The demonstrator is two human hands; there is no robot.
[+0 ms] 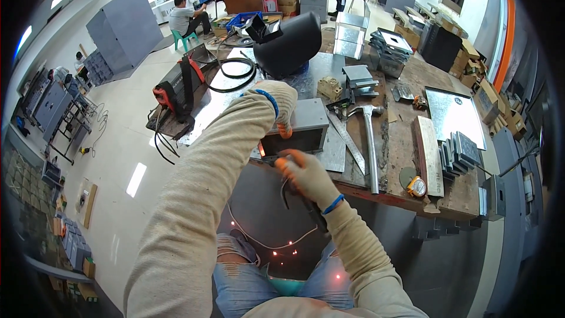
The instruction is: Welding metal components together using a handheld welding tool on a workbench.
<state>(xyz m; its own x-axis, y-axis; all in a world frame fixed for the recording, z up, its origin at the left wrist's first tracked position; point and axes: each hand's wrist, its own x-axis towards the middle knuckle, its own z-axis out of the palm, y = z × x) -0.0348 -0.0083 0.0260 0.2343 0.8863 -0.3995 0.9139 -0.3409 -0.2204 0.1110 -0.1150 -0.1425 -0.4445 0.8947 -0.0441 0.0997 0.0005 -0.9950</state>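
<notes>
A grey metal box (306, 119) with a dark open front lies at the near edge of the workbench. My left hand (280, 103), in a cream glove, is closed over the box's left end, fingers bent down at its opening. Just in front of that opening, my right hand (306, 175) is wrapped round a black-handled welding tool (316, 215). Orange light falls on both gloves, and sparks (285, 252) drop between my knees. The tool's tip is hidden by my right hand. Right of the box are a metal ruler (347, 142) and a hammer (370, 147).
A black welding mask (288, 44) stands behind the box. To its left are a red-and-black machine (179, 85) and a coiled black cable (235, 75). A wooden block (428, 156), a tape measure (416, 186) and stacked metal plates (462, 152) lie right. A person (187, 16) sits far off.
</notes>
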